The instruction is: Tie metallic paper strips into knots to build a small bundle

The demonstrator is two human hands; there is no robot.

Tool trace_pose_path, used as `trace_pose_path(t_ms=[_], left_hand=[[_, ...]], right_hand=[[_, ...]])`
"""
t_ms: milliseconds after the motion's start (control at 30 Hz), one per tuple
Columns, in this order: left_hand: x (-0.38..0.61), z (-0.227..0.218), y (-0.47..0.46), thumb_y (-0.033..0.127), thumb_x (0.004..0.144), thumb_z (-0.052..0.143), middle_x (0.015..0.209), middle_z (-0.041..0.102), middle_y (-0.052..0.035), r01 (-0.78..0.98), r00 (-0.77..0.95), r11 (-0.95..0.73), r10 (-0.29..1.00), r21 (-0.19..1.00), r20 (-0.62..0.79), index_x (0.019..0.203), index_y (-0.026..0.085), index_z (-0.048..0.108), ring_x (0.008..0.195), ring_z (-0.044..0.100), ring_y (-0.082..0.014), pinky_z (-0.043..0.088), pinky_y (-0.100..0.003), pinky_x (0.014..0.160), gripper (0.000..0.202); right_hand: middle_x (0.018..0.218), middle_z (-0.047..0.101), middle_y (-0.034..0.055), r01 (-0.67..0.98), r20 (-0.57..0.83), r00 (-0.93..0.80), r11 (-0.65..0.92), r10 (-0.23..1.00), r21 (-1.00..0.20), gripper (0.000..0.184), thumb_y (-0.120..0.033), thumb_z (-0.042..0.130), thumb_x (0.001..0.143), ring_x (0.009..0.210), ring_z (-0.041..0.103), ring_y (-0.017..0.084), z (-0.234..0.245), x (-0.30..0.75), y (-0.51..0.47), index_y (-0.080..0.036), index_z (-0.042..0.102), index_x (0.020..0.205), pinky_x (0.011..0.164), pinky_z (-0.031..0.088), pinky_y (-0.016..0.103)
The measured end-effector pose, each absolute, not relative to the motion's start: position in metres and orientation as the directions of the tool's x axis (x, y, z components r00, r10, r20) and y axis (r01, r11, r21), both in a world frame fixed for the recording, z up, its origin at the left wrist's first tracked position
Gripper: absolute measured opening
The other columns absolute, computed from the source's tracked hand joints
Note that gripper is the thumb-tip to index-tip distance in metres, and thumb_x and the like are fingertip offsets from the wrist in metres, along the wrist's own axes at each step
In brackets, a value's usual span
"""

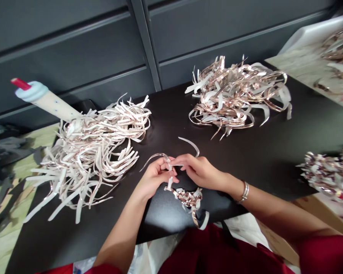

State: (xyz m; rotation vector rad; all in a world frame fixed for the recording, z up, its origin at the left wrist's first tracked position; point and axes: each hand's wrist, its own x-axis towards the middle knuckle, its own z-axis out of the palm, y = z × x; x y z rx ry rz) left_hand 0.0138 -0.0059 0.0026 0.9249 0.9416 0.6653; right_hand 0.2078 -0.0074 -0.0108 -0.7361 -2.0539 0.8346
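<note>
Your left hand (156, 177) and right hand (201, 171) both pinch a narrow white-and-rose-gold foil strip (168, 161) at 12 o'clock, just above a small crumpled foil bunch (187, 199), so a hard tug could tear the strip or snag the bunch.

Passage runs between left foil heap (85, 156) and right foil heap (237, 97)

No legible text, label, brand or number is showing anywhere in this view. The white plastic bag (84, 266) at the bottom edge is showing small blue marks, but these are too small and too blurred to read. The cream tube (47, 99) with the red tip is displaying only dark dots, and the cardboard box (277, 243) at lower right is presenting no readable marking.
</note>
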Motion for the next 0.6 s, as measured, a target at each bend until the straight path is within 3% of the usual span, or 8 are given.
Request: trace_pose_path(t_ms=[133,267,400,600], left_hand=[[0.012,0.0,-0.004,0.022,0.068,0.075,0.072,0.061,0.0024,-0.067,0.495,0.463,0.785,0.884,-0.373,0.099,0.016,0.054,0.058,0.065,-0.0129,0.051,-0.022,0.054,0.038],[0.017,-0.006,-0.003,0.022,0.065,0.078,0.072,0.061,0.0036,-0.148,0.342,0.408,0.876,0.901,-0.341,0.09,0.016,0.053,0.06,0.063,-0.0088,0.05,-0.018,0.057,0.036],[0.018,-0.007,-0.003,0.021,0.06,0.08,0.07,0.058,0.0057,-0.142,0.301,0.428,0.877,0.892,-0.373,0.085,0.016,0.051,0.049,0.06,-0.0072,0.048,-0.018,0.049,0.039],[0.007,0.0,-0.001,0.022,0.067,0.075,0.066,0.058,0.004,-0.045,0.48,0.498,0.771,0.866,-0.418,0.088,0.015,0.052,0.053,0.064,-0.0119,0.046,-0.018,0.048,0.032]], right_hand=[[0.113,0.063,0.0072,0.154,0.395,-0.55,0.555,0.735,-0.817,0.047,0.002,0.039,0.081,0.08,0.065,0.01,-0.007,0.211,-0.007,-0.018,0.042,0.123,0.068,0.055,0.021],[0.118,0.059,0.0106,0.168,0.392,-0.601,0.589,0.697,-0.791,0.05,-0.001,0.043,0.081,0.099,0.061,0.016,-0.007,0.205,-0.01,-0.017,0.04,0.128,0.085,0.053,0.032],[0.124,0.055,0.0118,0.171,0.453,-0.608,0.665,0.652,-0.727,0.057,0.007,0.034,0.075,0.117,0.052,0.019,-0.009,0.204,-0.01,-0.016,0.043,0.126,0.098,0.046,0.038],[0.115,0.059,0.0068,0.131,0.388,-0.582,0.553,0.715,-0.823,0.06,0.01,0.031,0.071,0.103,0.06,0.012,-0.01,0.214,-0.004,-0.017,0.044,0.123,0.086,0.052,0.026]])
